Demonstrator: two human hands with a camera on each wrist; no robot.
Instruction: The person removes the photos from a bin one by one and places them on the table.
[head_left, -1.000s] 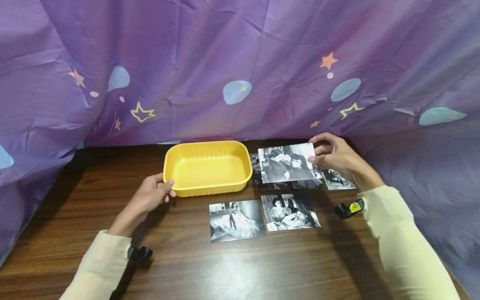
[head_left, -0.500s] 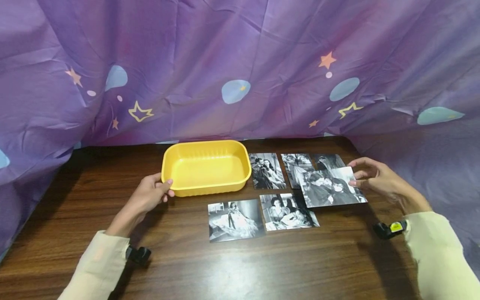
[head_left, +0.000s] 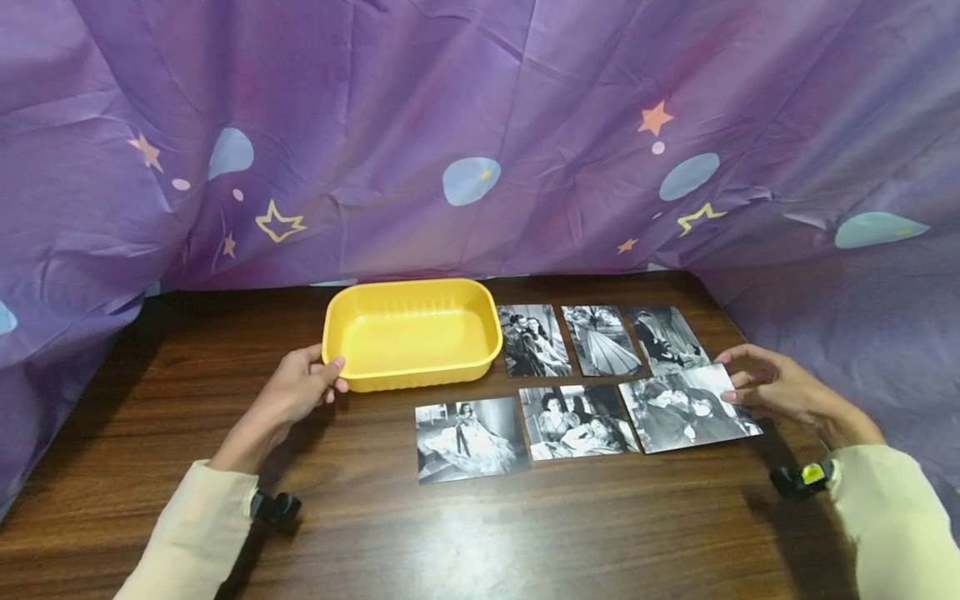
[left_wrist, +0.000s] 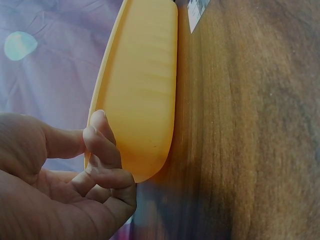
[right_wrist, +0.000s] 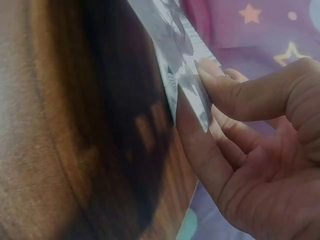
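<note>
My left hand (head_left: pixel 292 392) pinches the left front corner of a yellow plastic tray (head_left: pixel 420 377), thumb over the rim; the left wrist view has the fingers curled against the tray's wall (left_wrist: pixel 142 95). A black-and-white photo (head_left: pixel 678 412) of two people with heads close together is held by its right edge in my right hand (head_left: pixel 791 398). In the right wrist view, thumb and fingers pinch the photo (right_wrist: pixel 192 87), its near corner raised off the wood. To its left lies a photo of two women (head_left: pixel 573 423), and beyond it a photo with a dark figure (head_left: pixel 669 340).
Left in the front row is a photo of a wide pale dress (head_left: pixel 471 440). Behind lie a photo of a couple (head_left: pixel 534 340) beside the tray and a photo of a long gown (head_left: pixel 602 342). The brown wooden table (head_left: pixel 360 517) meets a purple curtain (head_left: pixel 390 167) at the back.
My right hand has carried the held photo right and toward me, from above the back row to the right end of the front row. The left hand keeps its grip on the tray.
</note>
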